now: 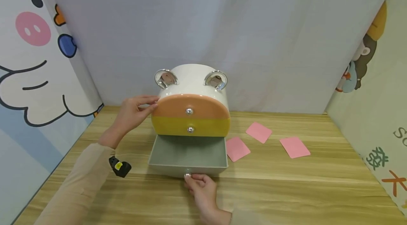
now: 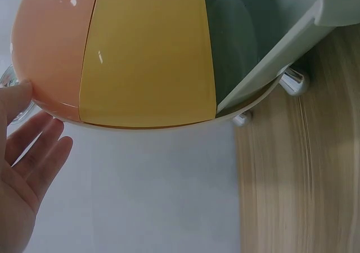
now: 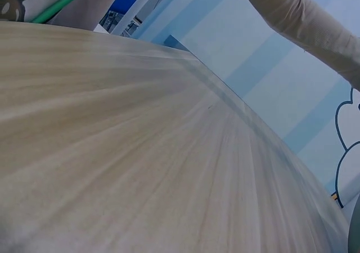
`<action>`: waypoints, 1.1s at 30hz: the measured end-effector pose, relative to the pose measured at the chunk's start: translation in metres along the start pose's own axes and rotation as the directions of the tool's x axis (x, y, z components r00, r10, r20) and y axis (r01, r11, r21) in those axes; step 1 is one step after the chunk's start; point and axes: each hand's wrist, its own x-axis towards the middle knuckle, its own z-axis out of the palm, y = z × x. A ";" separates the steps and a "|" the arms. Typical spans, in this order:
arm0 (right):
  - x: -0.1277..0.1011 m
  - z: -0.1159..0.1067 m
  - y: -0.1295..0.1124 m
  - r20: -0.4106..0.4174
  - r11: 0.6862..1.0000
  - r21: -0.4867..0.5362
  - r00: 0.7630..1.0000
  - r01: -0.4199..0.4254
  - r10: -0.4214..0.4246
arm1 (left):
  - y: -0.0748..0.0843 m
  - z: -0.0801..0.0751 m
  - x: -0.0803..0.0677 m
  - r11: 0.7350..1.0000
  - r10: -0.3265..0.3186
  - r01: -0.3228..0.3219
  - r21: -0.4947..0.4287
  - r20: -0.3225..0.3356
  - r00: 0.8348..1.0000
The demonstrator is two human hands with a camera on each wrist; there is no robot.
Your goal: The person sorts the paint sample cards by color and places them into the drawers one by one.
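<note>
Grey-green drawer point(image 1: 188, 154) sitting pulled out between both hands.
Right hand point(image 1: 202, 189) is pinching its knob point(image 1: 187, 175) — left hand point(image 1: 133, 112), fingers straight, is pressing the organizer point(image 1: 192, 85) beside it.

Beige long sleeves point(image 1: 79, 182), bare hands, black wrist device point(image 1: 119, 167) with yellow mark

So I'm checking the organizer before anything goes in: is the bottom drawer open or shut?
Open. The grey bottom drawer sticks out past the yellow drawer, its bare inside showing; the right hand pinches its knob.
</note>
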 end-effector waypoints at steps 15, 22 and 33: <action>-0.004 -0.004 0.003 0.009 1.000 -0.016 1.000 0.004 -0.004 | 0.002 -0.001 -0.001 1.000 -0.009 0.009 -0.010 -0.001 1.000; -0.004 -0.006 0.001 0.032 1.000 -0.016 0.999 -0.002 0.003 | 0.001 0.000 0.000 1.000 -0.005 0.005 -0.016 -0.003 1.000; -0.007 -0.015 0.001 0.112 0.999 -0.046 0.993 -0.022 0.027 | 0.001 0.000 -0.001 1.000 -0.005 0.005 -0.003 -0.005 1.000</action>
